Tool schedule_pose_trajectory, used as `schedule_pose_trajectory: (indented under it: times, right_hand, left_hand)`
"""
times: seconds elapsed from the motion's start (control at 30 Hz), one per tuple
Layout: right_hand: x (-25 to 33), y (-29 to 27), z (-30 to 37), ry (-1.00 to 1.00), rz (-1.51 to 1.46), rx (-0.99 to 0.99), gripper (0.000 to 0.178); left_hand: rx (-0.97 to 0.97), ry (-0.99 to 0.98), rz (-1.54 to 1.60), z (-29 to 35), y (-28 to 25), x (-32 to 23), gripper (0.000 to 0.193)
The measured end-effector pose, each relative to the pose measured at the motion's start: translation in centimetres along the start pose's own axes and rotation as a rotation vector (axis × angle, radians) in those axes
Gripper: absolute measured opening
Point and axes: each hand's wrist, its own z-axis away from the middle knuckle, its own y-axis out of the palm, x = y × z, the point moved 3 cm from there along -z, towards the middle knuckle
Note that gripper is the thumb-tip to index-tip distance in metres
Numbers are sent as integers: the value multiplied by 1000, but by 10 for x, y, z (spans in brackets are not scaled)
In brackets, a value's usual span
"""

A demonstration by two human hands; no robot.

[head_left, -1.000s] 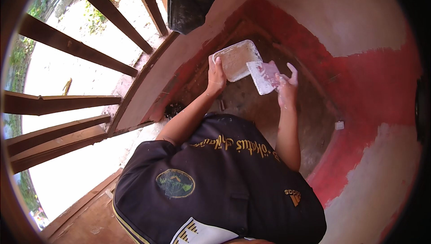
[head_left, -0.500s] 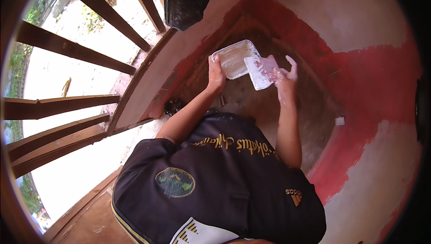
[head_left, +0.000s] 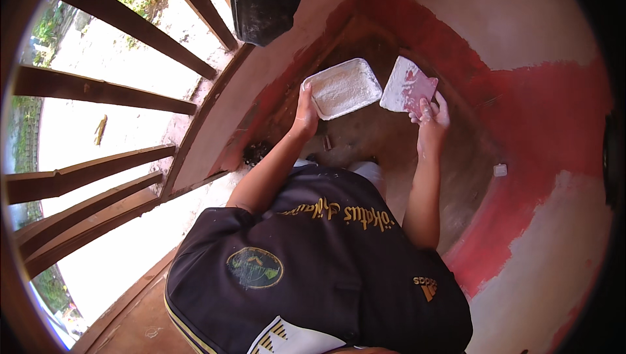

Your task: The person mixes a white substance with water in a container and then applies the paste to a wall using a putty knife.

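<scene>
My left hand (head_left: 306, 113) grips the left edge of a shallow white tray (head_left: 355, 109), thumb over its rim. A layer of whitish, grainy putty-like paste (head_left: 345, 88) covers the tray's inside. To the right of the tray, my right hand (head_left: 432, 118) is closed around a flat, square pinkish spreader (head_left: 417, 91). White paste coats the spreader's far and left part, and pale smears mark my right fingers. A narrow gap separates spreader and tray; both are held up in front of me.
Wooden bars (head_left: 117, 90) slant along the left, with bright ground beyond. A black cloth or bag (head_left: 267, 5) hangs at the top. Ahead and right, the walls carry a broad red painted band (head_left: 548, 106). A small white square fitting (head_left: 500, 170) sits at right.
My right hand has moved the spreader up and right, off the tray's edge where it overlapped before. The spreader has turned. The tray's right side now shows whole.
</scene>
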Motion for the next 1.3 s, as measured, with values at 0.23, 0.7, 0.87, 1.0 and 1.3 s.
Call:
schedule_pose_trajectory:
  times: [0.23,0.7,0.87,1.0,1.3]
  right_hand:
    - [-15,1,-17,-181,132,89,32]
    - [-28,23,-125,-689,635,447,29]
    - [-41,6,-178,-654,640,515,30]
    - [-59,-6,-218,-665,621,551,32]
    - [-91,0,-254,-566,602,628,29]
  left_hand:
    - [63,-122,-69,-16,15,20,53]
    - [119,-191,-487,-72,88,72,55]
    - [145,-269,-437,-93,124,98,50]
    - [157,-219,-476,-114,156,114,48]
    - [159,-226,-583,-130,156,116,46]
